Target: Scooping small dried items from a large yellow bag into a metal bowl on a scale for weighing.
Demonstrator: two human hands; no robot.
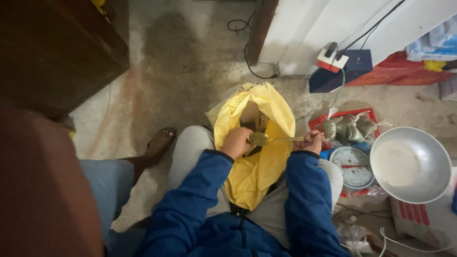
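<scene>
A yellow sack (257, 166) lies open between my knees, its mouth toward the far side. My right hand (310, 142) grips the handle of a metal spoon (266, 139) heaped with small green grains, held over the sack's mouth. My left hand (236, 142) is curled at the spoon's bowl and the sack's edge, fingers touching the bowl. Both arms wear blue sleeves.
To my right stand a dial weighing scale (353, 166) with a round metal pan (410, 164) and a red tray (343, 126) of filled clear bags. Another person's leg and bare foot (159, 143) lie at left. A dark wooden cabinet (57, 52) stands far left; cables and a plug adapter (332, 59) at back.
</scene>
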